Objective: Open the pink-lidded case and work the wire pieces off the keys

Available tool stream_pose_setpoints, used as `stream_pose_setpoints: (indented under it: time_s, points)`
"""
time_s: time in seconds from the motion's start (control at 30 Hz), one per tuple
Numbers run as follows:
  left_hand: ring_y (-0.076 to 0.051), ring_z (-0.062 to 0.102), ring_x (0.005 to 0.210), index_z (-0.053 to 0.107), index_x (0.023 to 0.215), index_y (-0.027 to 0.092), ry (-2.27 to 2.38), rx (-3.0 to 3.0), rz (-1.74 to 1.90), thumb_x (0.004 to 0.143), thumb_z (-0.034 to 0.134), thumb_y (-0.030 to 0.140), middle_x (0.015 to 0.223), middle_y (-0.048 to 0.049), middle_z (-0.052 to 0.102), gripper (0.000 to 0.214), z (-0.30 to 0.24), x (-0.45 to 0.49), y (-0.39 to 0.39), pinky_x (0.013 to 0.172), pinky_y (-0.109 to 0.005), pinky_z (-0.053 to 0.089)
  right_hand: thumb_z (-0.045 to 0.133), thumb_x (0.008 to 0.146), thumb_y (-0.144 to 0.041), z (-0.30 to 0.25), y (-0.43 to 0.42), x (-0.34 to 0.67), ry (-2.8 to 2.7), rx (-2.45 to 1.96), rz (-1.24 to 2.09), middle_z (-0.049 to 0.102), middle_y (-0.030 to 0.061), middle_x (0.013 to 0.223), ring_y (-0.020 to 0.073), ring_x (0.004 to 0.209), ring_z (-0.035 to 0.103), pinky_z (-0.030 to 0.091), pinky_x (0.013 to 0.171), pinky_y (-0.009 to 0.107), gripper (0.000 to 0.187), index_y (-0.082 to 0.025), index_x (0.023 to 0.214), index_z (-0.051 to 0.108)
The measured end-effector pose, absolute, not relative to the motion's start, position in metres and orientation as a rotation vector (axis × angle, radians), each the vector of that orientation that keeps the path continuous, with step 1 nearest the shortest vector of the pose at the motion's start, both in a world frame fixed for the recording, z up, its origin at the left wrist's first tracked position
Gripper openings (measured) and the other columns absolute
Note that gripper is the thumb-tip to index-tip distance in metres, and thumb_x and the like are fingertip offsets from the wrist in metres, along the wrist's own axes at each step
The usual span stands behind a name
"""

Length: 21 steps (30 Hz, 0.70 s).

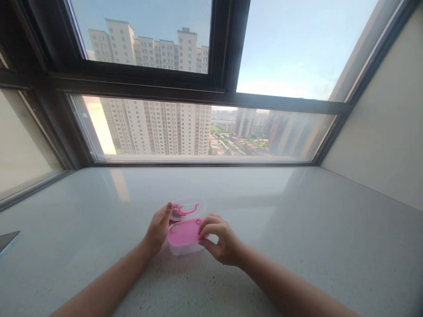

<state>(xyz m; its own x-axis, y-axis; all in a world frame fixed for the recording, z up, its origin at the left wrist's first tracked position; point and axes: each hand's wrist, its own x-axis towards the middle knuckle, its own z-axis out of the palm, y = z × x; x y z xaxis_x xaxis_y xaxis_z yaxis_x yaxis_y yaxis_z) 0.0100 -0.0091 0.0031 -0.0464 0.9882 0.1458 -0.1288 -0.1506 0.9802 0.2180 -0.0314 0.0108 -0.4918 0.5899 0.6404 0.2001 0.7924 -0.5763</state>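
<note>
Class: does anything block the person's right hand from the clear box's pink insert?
Nothing visible does: the right hand is at the right end of the pink insert. The clear lid, in the left hand, is beyond it, not between.

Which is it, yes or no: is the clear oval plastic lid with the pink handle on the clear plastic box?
No, the left hand holds the lid behind the box, whose pink top shows.

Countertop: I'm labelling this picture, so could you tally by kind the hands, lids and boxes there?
Hands, left hand and right hand: 2
Clear lid with pink handle: 1
Clear box with pink top: 1
Total: 4
</note>
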Motion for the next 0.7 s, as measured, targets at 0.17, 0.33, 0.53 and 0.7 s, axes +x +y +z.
stream_pose_setpoints:
  time_s: [0.17, 0.33, 0.53, 0.7]
  points:
    - [-0.019, 0.065, 0.067, 0.069, 0.084, 0.014, 1.107, 1.223, 1.481, 0.082, 0.051, 0.056, 0.069, -0.0057, 0.071, 0.046, -0.005, 0.005, -0.005, 0.066, -0.029, 0.049, 0.066, 0.074, -0.009, 0.015, -0.036, 0.214, -2.059, -0.622, 0.617, 0.063, 0.0023, 0.078, 0.0167, 0.079, 0.057, 0.04, 0.079, 0.032, 0.013, -0.018, 0.069, 0.059]
    - [-0.018, 0.064, 0.063, 0.069, 0.082, 0.015, 1.127, 1.23, 1.527, 0.081, 0.053, 0.056, 0.069, -0.0063, 0.073, 0.044, -0.009, 0.002, -0.003, 0.062, -0.027, 0.048, 0.055, 0.084, -0.013, 0.017, -0.035, 0.218, -2.142, -0.62, 0.447, 0.062, 0.0046, 0.089, 0.0179, 0.089, 0.055, 0.038, 0.084, 0.035, 0.006, -0.019, 0.085, 0.056]
    - [-0.02, 0.066, 0.062, 0.069, 0.082, 0.015, 1.124, 1.247, 1.536, 0.08, 0.052, 0.059, 0.069, -0.0074, 0.073, 0.048, -0.009, 0.003, -0.004, 0.063, -0.03, 0.049, 0.046, 0.091, -0.016, 0.016, -0.034, 0.22, -2.01, -0.57, 0.407, 0.064, 0.0058, 0.089, 0.0169, 0.085, 0.058, 0.041, 0.083, 0.034, 0.008, -0.019, 0.093, 0.053]
    - [-0.021, 0.066, 0.064, 0.069, 0.084, 0.015, 1.121, 1.3, 1.509, 0.082, 0.048, 0.059, 0.069, -0.007, 0.073, 0.048, -0.013, 0.002, -0.003, 0.065, -0.031, 0.049, 0.05, 0.09, -0.02, 0.012, -0.033, 0.219, -1.97, -0.603, 0.433, 0.063, 0.006, 0.083, 0.0168, 0.079, 0.057, 0.044, 0.075, 0.03, 0.007, -0.019, 0.089, 0.057]
